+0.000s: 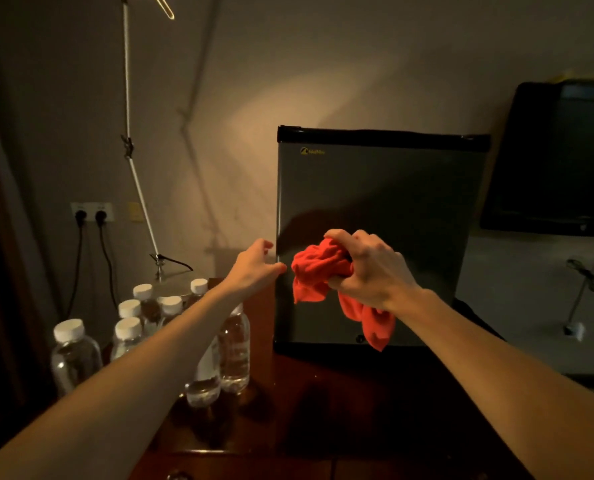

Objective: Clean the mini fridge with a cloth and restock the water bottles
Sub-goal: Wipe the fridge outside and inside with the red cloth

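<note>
A grey mini fridge (392,188) with black trim stands on a dark wooden table, its door closed. My right hand (368,268) grips a bunched red cloth (318,268) in front of the lower door; a tail of the cloth hangs down. My left hand (254,265) reaches to the door's left edge, fingers curled at the edge and thumb tip touching it. Several clear water bottles (234,344) with white caps stand left of the fridge, partly hidden by my left forearm.
A lamp with a thin white stem (139,188) rises from a round base behind the bottles. Wall sockets (92,213) with two black plugs sit at left. A dark television (558,161) stands to the right. The wooden table's front (323,427) lies below the fridge.
</note>
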{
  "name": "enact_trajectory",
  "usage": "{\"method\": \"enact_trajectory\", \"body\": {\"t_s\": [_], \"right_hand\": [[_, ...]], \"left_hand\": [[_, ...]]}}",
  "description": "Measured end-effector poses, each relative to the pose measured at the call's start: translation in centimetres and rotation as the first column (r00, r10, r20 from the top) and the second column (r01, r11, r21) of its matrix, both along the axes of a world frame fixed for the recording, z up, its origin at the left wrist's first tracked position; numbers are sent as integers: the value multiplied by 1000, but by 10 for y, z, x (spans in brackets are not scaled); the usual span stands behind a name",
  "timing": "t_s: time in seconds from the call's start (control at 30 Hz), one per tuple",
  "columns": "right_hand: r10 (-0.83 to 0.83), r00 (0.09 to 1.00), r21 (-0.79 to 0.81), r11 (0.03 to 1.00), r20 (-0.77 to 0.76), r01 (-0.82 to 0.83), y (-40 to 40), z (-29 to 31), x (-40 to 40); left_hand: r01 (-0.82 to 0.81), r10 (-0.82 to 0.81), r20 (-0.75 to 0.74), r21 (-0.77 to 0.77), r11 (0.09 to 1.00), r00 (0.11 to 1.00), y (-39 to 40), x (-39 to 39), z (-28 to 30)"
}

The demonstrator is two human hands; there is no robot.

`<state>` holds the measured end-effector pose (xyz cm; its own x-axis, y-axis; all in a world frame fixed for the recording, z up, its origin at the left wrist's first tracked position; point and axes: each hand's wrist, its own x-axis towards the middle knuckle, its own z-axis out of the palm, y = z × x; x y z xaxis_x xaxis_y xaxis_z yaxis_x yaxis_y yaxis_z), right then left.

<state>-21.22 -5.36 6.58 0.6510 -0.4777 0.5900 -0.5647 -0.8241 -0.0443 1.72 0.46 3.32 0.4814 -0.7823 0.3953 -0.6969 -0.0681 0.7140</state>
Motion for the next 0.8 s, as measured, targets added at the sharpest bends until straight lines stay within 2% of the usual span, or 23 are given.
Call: {"method": "enact_trajectory", "body": {"t_s": [0.13,0.27,0.47,0.53,0.63,0.7,0.8], "right_hand": [[-70,998,-29,997,4,70,-22,1,9],[-105,987,-87,989,118,116,-35,-14,35],[-6,982,-395,915,189,82,-43,-51,97],[2,992,-488,870,128,61,-44,-74,110],[49,991,-570,814,-122,-110,-46,-120,116],[90,963,-532,819,-254,-217,-44,-144,114],[149,933,-391,877,-328,-278,-38,-156,112]], "left_hand": [[-7,9,-50,25,1000,999,-23,12,6],[-16,18,-111,17,1000,994,-38,23,8],[50,-67,-255,-70,996,965,-51,30,14],[76,-118,-340,-135,988,933,-54,27,12],[85,-140,-372,-160,983,918,-57,23,11],[79,-134,-362,-163,984,923,-59,22,12],[80,-138,-385,-161,984,913,-60,16,10]]}}
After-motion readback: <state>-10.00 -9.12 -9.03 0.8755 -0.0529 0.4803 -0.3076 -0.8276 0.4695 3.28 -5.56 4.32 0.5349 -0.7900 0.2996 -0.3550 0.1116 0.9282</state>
